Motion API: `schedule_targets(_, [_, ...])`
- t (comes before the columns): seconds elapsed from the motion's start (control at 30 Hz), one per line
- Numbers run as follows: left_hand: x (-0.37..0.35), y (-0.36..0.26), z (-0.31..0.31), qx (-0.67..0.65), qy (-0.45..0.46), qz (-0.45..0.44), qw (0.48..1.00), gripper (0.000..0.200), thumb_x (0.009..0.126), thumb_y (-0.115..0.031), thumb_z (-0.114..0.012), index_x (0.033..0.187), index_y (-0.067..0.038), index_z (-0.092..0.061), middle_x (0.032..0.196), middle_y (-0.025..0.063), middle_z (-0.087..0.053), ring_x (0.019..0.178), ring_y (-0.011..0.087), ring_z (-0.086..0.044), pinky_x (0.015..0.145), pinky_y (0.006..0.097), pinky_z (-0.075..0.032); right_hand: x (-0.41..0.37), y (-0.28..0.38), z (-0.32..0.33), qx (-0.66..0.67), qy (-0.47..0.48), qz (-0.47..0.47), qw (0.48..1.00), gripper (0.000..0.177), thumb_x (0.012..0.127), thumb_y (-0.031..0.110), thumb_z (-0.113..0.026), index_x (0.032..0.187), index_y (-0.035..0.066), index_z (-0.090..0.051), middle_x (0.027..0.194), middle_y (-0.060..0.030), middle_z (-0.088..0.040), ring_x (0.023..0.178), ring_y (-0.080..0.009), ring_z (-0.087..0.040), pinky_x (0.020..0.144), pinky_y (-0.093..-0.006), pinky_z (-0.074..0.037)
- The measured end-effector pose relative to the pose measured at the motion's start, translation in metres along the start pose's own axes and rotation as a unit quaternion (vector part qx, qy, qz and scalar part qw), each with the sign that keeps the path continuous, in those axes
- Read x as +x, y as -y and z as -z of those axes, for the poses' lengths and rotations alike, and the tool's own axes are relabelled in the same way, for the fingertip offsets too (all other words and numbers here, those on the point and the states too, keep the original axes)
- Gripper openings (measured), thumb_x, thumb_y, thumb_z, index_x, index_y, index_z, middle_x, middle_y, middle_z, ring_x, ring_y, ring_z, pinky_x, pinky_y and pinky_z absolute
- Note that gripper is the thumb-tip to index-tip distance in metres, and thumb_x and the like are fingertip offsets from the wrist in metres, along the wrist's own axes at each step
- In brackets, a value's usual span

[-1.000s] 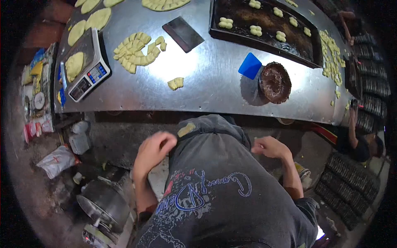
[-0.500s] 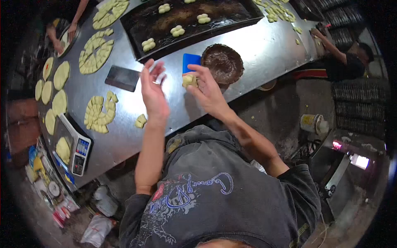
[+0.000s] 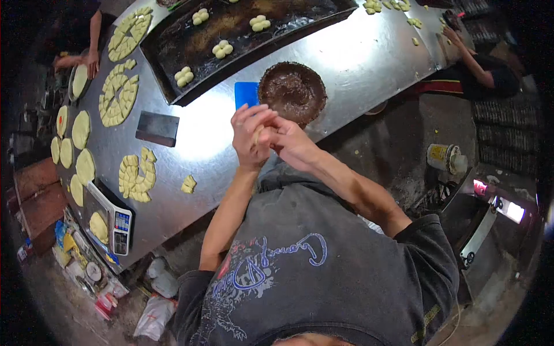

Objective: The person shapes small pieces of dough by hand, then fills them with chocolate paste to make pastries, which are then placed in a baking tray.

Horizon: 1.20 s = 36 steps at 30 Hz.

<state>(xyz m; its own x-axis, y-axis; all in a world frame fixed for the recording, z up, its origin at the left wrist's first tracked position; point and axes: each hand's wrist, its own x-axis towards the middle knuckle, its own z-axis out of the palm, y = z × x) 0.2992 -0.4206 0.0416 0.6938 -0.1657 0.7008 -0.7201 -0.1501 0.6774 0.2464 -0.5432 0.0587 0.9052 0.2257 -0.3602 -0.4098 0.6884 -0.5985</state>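
Observation:
My left hand [image 3: 249, 138] and my right hand [image 3: 293, 145] meet in front of my chest, over the table's near edge. Both have curled fingers closed around a small piece of dough [image 3: 258, 134], mostly hidden between them. Just beyond my fingers stands a round bowl of dark brown paste [image 3: 293, 92], with a blue scraper [image 3: 246, 94] lying against its left side. A few loose dough pieces [image 3: 188, 184] sit on the metal table [image 3: 202, 130] to the left of my forearm.
A large dark tray [image 3: 242, 43] holds clustered dough balls. Cut dough rings [image 3: 119, 95], flat dough rounds [image 3: 81, 130], a dark block [image 3: 157, 128] and a scale [image 3: 119, 225] occupy the left side. Other people's hands [image 3: 92, 62] work at the far left and far right.
My left hand has moved right to meet my right hand, closing over the dough piece that my right hand held. The view has shifted slightly.

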Motion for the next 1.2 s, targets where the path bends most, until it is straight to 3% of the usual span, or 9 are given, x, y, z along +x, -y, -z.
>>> schedule_targets(0.13, [0.002,-0.009,-0.015,-0.031,0.143,0.050,0.988,0.057,0.095,-0.050,-0.062,0.132,-0.008,-0.054,0.133,0.0107,-0.063,0.133,0.0295,-0.048,0.116,0.0486,-0.026,0.008,0.024,0.033,0.025,0.026,-0.084,0.996,0.037,0.094,0.020,-0.071,0.124,0.005,-0.055,0.112,-0.0039,-0.061,0.093,-0.0123,-0.064,0.079,-0.0268,-0.053])
schedule_targets(0.23, [-0.023,0.013,-0.019,-0.082,0.095,0.270,0.955,0.075,0.094,-0.058,-0.059,0.146,-0.008,-0.043,0.153,0.0151,-0.043,0.147,0.0287,-0.028,0.118,0.0436,-0.021,0.021,0.057,0.071,-0.292,0.073,-0.052,0.952,0.019,0.099,0.022,-0.064,0.109,0.007,-0.059,0.094,-0.0019,-0.065,0.086,-0.0137,-0.065,0.065,-0.0311,-0.052])
schedule_targets(0.4, [-0.052,0.067,-0.004,-0.256,0.061,0.718,0.645,0.086,0.100,-0.071,-0.028,0.158,-0.008,-0.018,0.155,0.0137,-0.038,0.140,0.0284,-0.039,0.120,0.0510,-0.013,0.054,0.054,0.106,-0.706,-0.034,0.006,0.707,0.021,0.100,0.022,-0.055,0.110,0.005,-0.060,0.087,-0.0193,-0.070,0.087,-0.0368,-0.068,0.069,-0.0470,-0.051])
schedule_targets(0.5, [-0.040,0.054,-0.012,-0.338,0.086,0.736,0.580,0.085,0.100,-0.071,-0.022,0.153,-0.005,-0.028,0.139,0.0153,-0.055,0.129,0.0274,-0.051,0.117,0.0523,-0.019,0.064,0.013,0.116,-0.746,-0.030,0.022,0.665,0.026,0.100,0.024,-0.052,0.112,0.002,-0.058,0.090,-0.0249,-0.070,0.094,-0.0439,-0.067,0.083,-0.0526,-0.048])
schedule_targets(0.63, [-0.054,0.075,-0.022,-0.378,0.029,0.734,0.563,0.087,0.100,-0.072,-0.019,0.152,-0.003,-0.030,0.111,0.0144,-0.070,0.118,0.0277,-0.058,0.114,0.0488,-0.027,0.079,0.005,0.119,-0.651,-0.087,-0.004,0.754,0.032,0.098,0.033,-0.058,0.109,0.003,-0.062,0.097,-0.0221,-0.070,0.096,-0.0375,-0.066,0.083,-0.0469,-0.048])
schedule_targets(0.83, [-0.035,0.061,-0.013,-0.246,0.120,0.715,0.644,0.092,0.099,-0.073,-0.018,0.156,0.000,-0.022,0.145,0.0227,-0.050,0.141,0.0374,-0.037,0.119,0.0470,-0.020,0.099,0.039,0.119,-0.430,-0.080,-0.071,0.897,0.029,0.100,0.029,-0.061,0.104,0.000,-0.063,0.091,-0.0065,-0.069,0.089,-0.0146,-0.064,0.077,-0.0331,-0.050])
schedule_targets(0.93, [-0.033,0.058,-0.009,-0.253,0.102,0.704,0.655,0.094,0.099,-0.073,-0.019,0.157,0.002,-0.018,0.154,0.0248,-0.038,0.147,0.0405,-0.024,0.121,0.0469,-0.016,0.099,0.042,0.108,-0.468,-0.092,0.054,0.877,0.028,0.100,0.027,-0.059,0.107,0.000,-0.062,0.092,-0.0083,-0.070,0.089,-0.0169,-0.065,0.078,-0.0336,-0.051])
schedule_targets(1.1, [-0.055,0.063,-0.017,-0.367,-0.025,0.674,0.641,0.095,0.101,-0.069,-0.025,0.155,0.008,-0.012,0.141,0.0217,-0.053,0.131,0.0284,-0.051,0.115,0.0422,-0.030,0.110,-0.009,0.100,-0.515,-0.119,0.156,0.834,0.026,0.098,0.024,-0.058,0.109,0.000,-0.061,0.091,-0.0109,-0.068,0.082,-0.0184,-0.065,0.073,-0.0326,-0.052])
schedule_targets(1.2, [-0.061,0.065,-0.018,-0.401,-0.057,0.679,0.613,0.088,0.104,-0.064,-0.028,0.156,0.005,-0.011,0.137,0.0172,-0.055,0.128,0.0276,-0.052,0.111,0.0418,-0.033,0.105,-0.001,0.092,-0.366,-0.171,0.046,0.913,0.022,0.098,0.023,-0.058,0.107,0.003,-0.061,0.089,-0.0064,-0.066,0.076,-0.0142,-0.061,0.066,-0.0320,-0.049])
